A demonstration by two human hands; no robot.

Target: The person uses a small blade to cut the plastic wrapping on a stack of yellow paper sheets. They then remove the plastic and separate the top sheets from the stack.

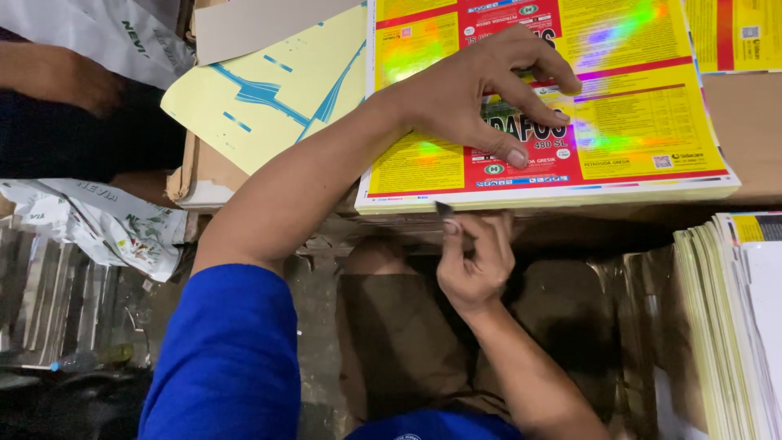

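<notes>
Two bare hands are working at a stack of glossy printed sheets [635, 122], coloured yellow and red, seen from above. The left hand [481, 90] is reaching in from the lower left, its arm in a blue sleeve [228, 358], and is lying palm down on the top sheet with fingers spread and bent, the fingertips pressing on the paper; it is grasping nothing. The right hand [474, 259] is rising from below, forearm bare, held just beneath the near edge of the stack. Its fingers are curled close together around a small dark object [445, 212], whose tip is touching the stack's edge; what the object is cannot be made out. The stack is lying flat on a brown cardboard surface [749, 130], directly under the left hand and just above the right. Another pile of sheets [717, 318] is standing to the right, and pale yellow sheets with blue lines [261, 106] are lying to the left.
</notes>
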